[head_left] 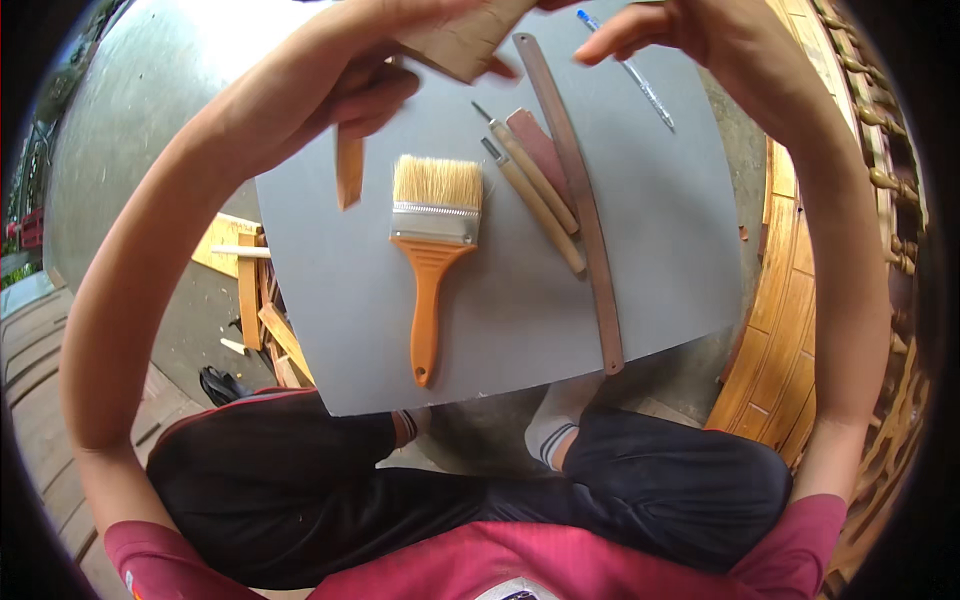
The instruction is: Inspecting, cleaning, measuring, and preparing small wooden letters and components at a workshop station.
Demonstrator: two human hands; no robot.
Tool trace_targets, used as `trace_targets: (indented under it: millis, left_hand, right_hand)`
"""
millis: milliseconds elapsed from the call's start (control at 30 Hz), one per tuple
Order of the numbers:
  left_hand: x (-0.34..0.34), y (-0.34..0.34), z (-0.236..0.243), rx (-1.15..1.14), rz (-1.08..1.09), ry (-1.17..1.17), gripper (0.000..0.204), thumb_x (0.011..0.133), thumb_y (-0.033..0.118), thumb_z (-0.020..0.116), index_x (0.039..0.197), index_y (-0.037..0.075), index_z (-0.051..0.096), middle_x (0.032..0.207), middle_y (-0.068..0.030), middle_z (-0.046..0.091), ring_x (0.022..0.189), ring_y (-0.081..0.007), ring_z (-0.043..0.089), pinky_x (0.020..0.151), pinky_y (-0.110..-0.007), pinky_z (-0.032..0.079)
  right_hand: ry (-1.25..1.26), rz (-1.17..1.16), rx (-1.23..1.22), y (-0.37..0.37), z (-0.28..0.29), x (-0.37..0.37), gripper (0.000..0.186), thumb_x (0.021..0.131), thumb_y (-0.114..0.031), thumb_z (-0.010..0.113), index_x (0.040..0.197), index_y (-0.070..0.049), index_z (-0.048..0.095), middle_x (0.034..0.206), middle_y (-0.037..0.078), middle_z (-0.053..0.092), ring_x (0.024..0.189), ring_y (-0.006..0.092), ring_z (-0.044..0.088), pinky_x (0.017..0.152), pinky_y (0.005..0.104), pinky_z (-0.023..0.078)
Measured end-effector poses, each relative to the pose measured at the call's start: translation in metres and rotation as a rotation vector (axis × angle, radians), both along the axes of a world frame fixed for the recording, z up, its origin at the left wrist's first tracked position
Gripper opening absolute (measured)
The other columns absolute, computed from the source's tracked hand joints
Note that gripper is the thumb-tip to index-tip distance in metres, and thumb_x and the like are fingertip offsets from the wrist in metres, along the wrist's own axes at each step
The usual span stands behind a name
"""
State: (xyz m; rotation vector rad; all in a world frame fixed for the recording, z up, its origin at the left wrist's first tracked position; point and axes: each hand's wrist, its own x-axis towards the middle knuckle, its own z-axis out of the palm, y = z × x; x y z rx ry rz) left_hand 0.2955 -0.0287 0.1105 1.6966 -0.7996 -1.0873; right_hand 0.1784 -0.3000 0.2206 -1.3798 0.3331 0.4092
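Note:
At the upper edge my left hand (375, 95) is closed on a piece of wood (465, 40) with a flat, light-brown face. Below its curled fingers sticks out a narrow wooden strip (348, 172); its other end is hidden. My right hand (670, 30), partly cut off by the upper edge, has its fingers apart with nothing seen in them. It is nearest to a clear pen (645, 90) with a blue end. On the grey board between my arms lie an orange-handled paintbrush (428, 270) and two wood-handled carving tools (535, 180).
A long brown flat strip (580, 190) with end holes lies beside a reddish-brown flat piece (538, 145) on the grey board (670, 240). Wood offcuts (265, 310) lie left of the board on the floor. Slatted wooden furniture (775, 310) stands right. My crossed legs border the near edge.

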Motion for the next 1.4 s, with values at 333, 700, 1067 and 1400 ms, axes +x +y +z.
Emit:
trace_targets:
  millis: [333, 700, 1067, 1400]
  left_hand:
    - [0.008, 0.141, 0.022, 0.152, 0.413, 0.053, 0.056, 0.103, 0.053, 0.057, 0.12, 0.001, 0.067, 0.078, 0.0011, 0.06, 0.049, -0.0001, 0.04, 0.045, -0.015, 0.031]
    - [-0.013, 0.275, -0.118, 0.584, 0.673, 0.296, 0.04, 0.095, 0.05, 0.072, 0.097, 0.011, 0.063, 0.071, 0.0091, 0.048, 0.05, -0.0016, 0.031, 0.045, -0.024, 0.021]
    - [-0.117, 0.31, -0.175, 0.68, 0.781, 0.286, 0.049, 0.095, 0.048, 0.075, 0.122, 0.009, 0.062, 0.096, -0.0025, 0.065, 0.079, -0.0099, 0.053, 0.069, -0.026, 0.043]
    - [-0.126, 0.306, -0.153, 0.509, 0.766, -0.368, 0.062, 0.097, 0.037, 0.072, 0.143, -0.001, 0.054, 0.142, -0.0261, 0.051, 0.131, -0.0352, 0.053, 0.111, -0.043, 0.045]
  right_hand:
    - [-0.601, 0.196, -0.753, 0.039, -0.075, 0.037, 0.041, 0.109, -0.029, 0.056, 0.134, 0.004, 0.064, 0.097, 0.011, 0.072, 0.079, 0.0116, 0.068, 0.071, 0.0241, 0.055]
    - [-0.085, 0.635, -1.513, 0.033, -0.061, 0.035, 0.056, 0.104, -0.051, 0.061, 0.127, -0.001, 0.063, 0.098, 0.014, 0.069, 0.091, 0.0236, 0.068, 0.082, 0.0389, 0.054]
    - [-0.222, 0.587, -1.574, 0.055, -0.101, -0.063, 0.078, 0.085, -0.067, 0.074, 0.099, 0.008, 0.059, 0.08, 0.031, 0.069, 0.081, 0.0495, 0.072, 0.075, 0.0535, 0.058]
    - [-0.179, 0.482, -1.369, 0.032, -0.109, -0.034, 0.046, 0.096, -0.034, 0.066, 0.114, 0.005, 0.051, 0.09, 0.029, 0.069, 0.08, 0.0436, 0.07, 0.078, 0.0504, 0.056]
